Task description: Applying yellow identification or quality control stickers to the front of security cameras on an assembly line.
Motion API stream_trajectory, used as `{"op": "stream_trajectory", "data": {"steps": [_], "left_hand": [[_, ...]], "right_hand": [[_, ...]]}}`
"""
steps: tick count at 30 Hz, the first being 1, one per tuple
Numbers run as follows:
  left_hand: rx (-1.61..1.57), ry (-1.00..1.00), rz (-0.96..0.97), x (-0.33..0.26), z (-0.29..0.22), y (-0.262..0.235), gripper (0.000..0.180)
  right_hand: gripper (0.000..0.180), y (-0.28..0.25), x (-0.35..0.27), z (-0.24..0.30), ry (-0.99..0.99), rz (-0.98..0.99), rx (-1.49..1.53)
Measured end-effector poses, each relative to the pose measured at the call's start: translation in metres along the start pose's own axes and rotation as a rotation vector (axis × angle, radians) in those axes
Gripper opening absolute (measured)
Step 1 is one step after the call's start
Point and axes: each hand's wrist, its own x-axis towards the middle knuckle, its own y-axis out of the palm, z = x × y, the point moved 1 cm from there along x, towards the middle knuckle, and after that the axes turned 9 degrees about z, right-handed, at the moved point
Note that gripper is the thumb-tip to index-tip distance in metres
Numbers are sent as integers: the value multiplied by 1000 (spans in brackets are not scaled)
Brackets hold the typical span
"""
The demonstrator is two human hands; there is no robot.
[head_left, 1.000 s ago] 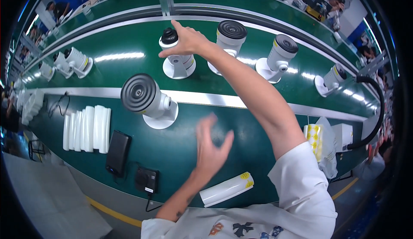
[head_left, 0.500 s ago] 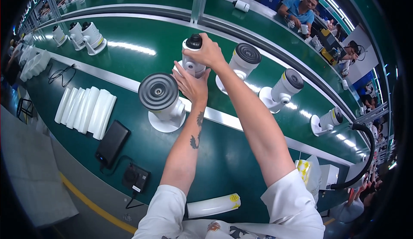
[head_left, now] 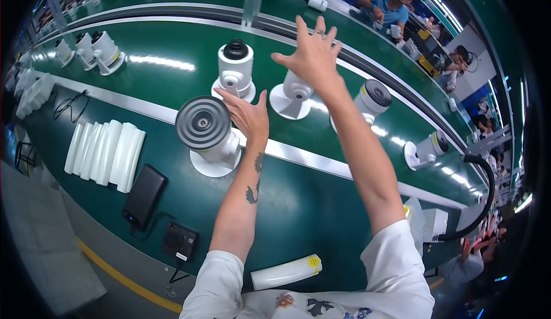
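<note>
A white cylindrical device with a black cap (head_left: 236, 66) stands upright on its round base on the green belt. My left hand (head_left: 248, 114) is beside the front of that base, its fingers apart and holding nothing; whether a fingertip touches the base I cannot tell. To the right, my right hand (head_left: 313, 52) spreads its fingers in the air. It hides the upper part of a second white device (head_left: 294, 94) on a round base. Close to my left hand, a white device with a ribbed black disc top (head_left: 203, 122) stands at the worktop's far edge.
More such devices stand on the belt (head_left: 172, 80) at left and right. White rolled sleeves (head_left: 109, 152), a black power bank (head_left: 144, 195) and a small black box (head_left: 179, 241) lie on the worktop. One white tube (head_left: 284, 272) lies nearest me. A person (head_left: 390, 6) sits across.
My right hand has let go of the black-capped device and moved right, opening over the neighbouring device. My left hand has come away from the device's body, down toward its base.
</note>
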Motion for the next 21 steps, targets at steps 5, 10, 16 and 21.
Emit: {"op": "stream_trajectory", "data": {"steps": [5,10,16,21], "left_hand": [[-159,320,167,-58,-22,1,95],[-357,386,318,-76,-34,-16,116],[-659,299,467,-102,-36,-37,104],[-578,255,382,-118,-12,-75,92]], "right_hand": [[89,29,11,-48,5,523,463],[79,-44,-16,-40,-98,496,412],[82,-80,-64,-45,-182,589,631],[122,-23,-66,-132,206,2,651]]}}
